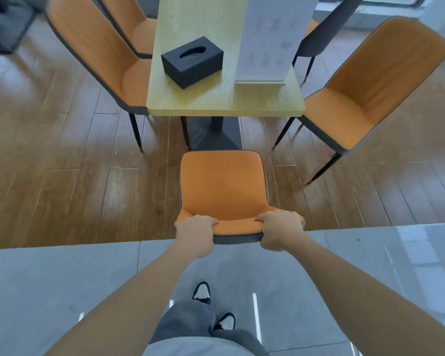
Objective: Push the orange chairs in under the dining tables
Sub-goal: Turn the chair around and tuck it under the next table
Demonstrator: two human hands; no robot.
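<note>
Nearest the lens, 2 bare forearms reaching forward over grey floor tiles. Beyond them, the dining table (224,98), pale wood, on a dark pedestal. Short of its near edge, seat wholly clear of the top, the orange chair (222,186), standing on wood flooring. Left hand (194,233) and right hand (280,231) both clamped over the backrest's top rim, fingers curled onto the orange face, thumbs hidden behind. Probably light on slim legs, padded yet stiff enough to steer; likely to tip if pushed high, so better pressed low and level. On the tabletop, a black tissue box (192,60).
</note>
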